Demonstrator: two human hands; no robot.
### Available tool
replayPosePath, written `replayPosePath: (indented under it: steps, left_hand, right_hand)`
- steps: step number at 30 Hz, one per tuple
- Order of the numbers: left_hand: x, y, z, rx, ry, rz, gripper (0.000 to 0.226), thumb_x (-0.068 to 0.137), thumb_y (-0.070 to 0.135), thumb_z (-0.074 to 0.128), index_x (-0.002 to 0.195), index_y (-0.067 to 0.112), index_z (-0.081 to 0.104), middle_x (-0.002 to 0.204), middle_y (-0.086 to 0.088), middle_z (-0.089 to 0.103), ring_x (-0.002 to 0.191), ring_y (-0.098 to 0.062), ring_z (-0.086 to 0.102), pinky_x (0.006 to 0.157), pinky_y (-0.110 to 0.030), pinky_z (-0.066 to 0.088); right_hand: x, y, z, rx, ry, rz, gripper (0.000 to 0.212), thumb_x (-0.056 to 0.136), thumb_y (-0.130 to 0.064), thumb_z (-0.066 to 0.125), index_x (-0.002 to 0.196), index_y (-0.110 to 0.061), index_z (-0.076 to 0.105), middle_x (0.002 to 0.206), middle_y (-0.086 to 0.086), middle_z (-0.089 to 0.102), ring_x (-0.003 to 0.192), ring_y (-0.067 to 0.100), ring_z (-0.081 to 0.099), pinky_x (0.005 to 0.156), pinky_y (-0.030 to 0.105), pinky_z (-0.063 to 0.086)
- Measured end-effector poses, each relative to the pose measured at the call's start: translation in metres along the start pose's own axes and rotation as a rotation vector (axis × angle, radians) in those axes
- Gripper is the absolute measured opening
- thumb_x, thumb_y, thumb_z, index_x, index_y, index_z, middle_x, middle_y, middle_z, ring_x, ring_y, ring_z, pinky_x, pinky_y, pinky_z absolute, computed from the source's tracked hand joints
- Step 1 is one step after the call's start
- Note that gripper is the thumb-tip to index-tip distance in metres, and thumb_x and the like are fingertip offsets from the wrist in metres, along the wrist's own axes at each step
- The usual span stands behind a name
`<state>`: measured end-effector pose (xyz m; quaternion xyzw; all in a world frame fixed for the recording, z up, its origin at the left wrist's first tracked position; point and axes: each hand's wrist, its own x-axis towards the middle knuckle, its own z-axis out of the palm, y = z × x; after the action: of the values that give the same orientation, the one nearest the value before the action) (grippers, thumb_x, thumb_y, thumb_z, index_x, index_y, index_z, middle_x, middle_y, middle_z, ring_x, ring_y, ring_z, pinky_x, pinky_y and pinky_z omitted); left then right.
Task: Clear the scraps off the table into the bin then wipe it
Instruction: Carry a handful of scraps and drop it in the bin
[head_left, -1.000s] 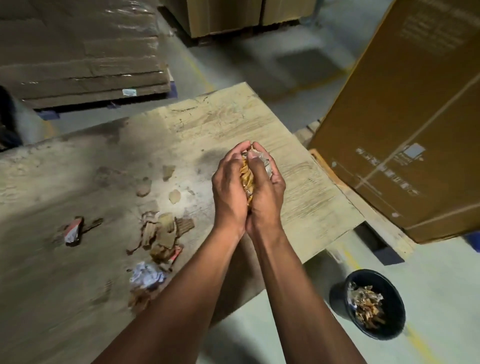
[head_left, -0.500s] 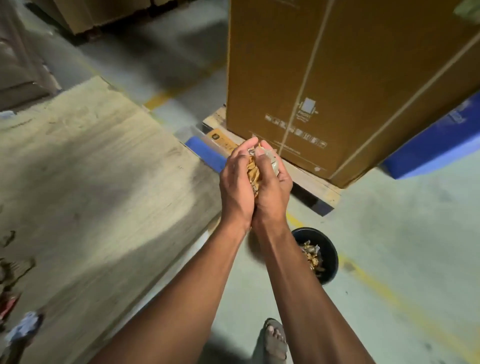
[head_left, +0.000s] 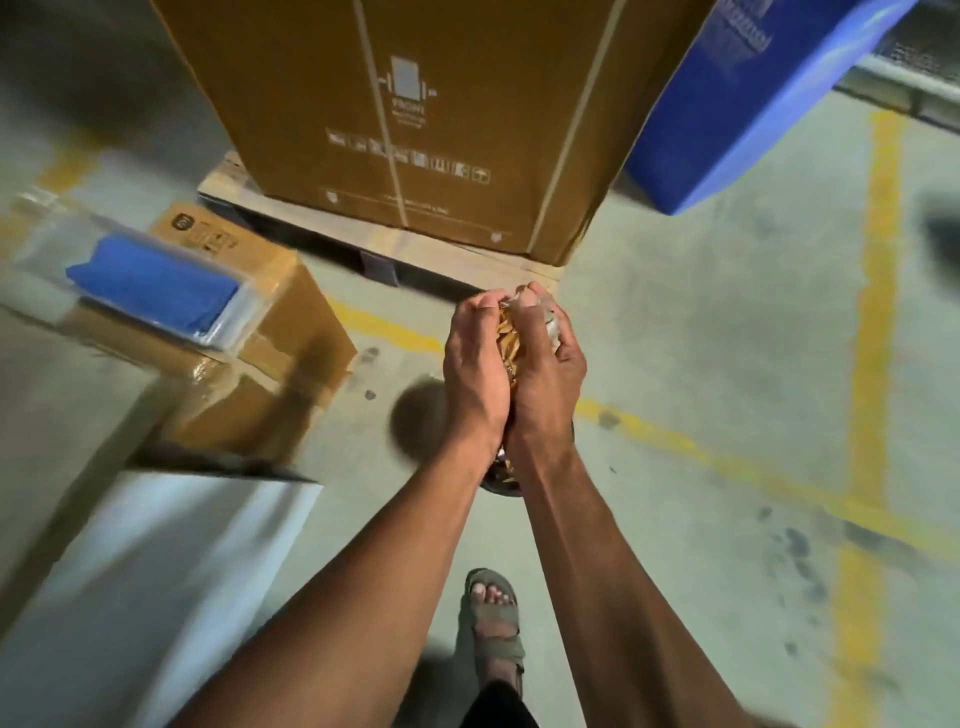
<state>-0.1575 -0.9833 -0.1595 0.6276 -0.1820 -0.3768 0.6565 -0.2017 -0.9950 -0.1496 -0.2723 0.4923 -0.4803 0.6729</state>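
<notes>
1. Left hand (head_left: 475, 371) and right hand (head_left: 545, 374) cupped together, fingers curled around scraps (head_left: 509, 340).
2. Tan cardboard shreds with pale crumpled paper, wad running upright between palms.
3. Directly above black bin (head_left: 498, 486), mostly hidden under wrists.

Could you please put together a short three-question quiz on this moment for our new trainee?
1. True or false: the scraps are cupped between both hands.
2. Which is mostly hidden under the wrists: A) the bin, B) the small cardboard box, C) the sandal?
3. Fill in: the blue cloth lies on the small cardboard ____.

Key
1. True: left hand and right hand press together around them.
2. A
3. box
</notes>
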Motion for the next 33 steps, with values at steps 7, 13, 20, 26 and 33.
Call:
replayPosePath:
  steps: [7,13,20,26,33]
  left_hand:
    - [0.007,-0.12,0.022,0.165,-0.011,-0.12,0.029,0.103,0.049,0.051,0.106,0.04,0.079,0.128,-0.001,0.071,0.119,-0.017,0.069,0.107,-0.049,0.055]
    - [0.016,-0.221,0.021,0.199,-0.01,-0.184,0.035,0.111,0.045,0.05,0.099,0.031,0.08,0.129,-0.003,0.068,0.104,0.006,0.068,0.099,-0.021,0.054]
    - [0.035,-0.305,0.014,0.221,-0.031,-0.316,0.031,0.096,0.048,0.056,0.113,0.042,0.081,0.14,0.008,0.06,0.122,-0.004,0.067,0.114,-0.042,0.053]
    - [0.044,-0.353,0.012,0.282,-0.043,-0.324,0.037,0.11,0.04,0.054,0.144,0.052,0.061,0.154,0.012,0.054,0.139,-0.006,0.056,0.12,-0.039,0.046]
    - [0.064,-0.392,0.0,0.487,-0.156,-0.26,0.046,0.111,0.019,0.057,0.15,0.043,0.06,0.163,0.01,0.047,0.151,-0.015,0.046,0.126,-0.045,0.039]
  right_hand:
    - [0.052,0.079,-0.085,0.017,0.129,0.048,0.044,0.106,-0.041,0.069,0.127,-0.002,0.071,0.105,0.013,0.08,0.093,0.023,0.073,0.092,0.041,0.06]
    - [0.092,0.164,-0.144,0.037,0.195,0.129,0.041,0.1,-0.035,0.076,0.125,-0.002,0.073,0.119,0.023,0.077,0.107,0.039,0.075,0.11,0.061,0.054]
    - [0.136,0.234,-0.179,-0.041,0.308,0.159,0.022,0.097,-0.02,0.078,0.117,-0.012,0.08,0.112,0.012,0.081,0.108,0.031,0.078,0.107,0.056,0.058]
    - [0.166,0.264,-0.193,-0.357,0.242,0.102,0.03,0.102,-0.049,0.069,0.118,-0.027,0.079,0.109,-0.002,0.083,0.109,0.019,0.078,0.105,0.051,0.059]
    - [0.19,0.288,-0.226,-0.179,0.163,0.384,0.046,0.108,-0.039,0.045,0.144,-0.02,0.066,0.13,0.01,0.077,0.121,0.027,0.074,0.116,0.049,0.052]
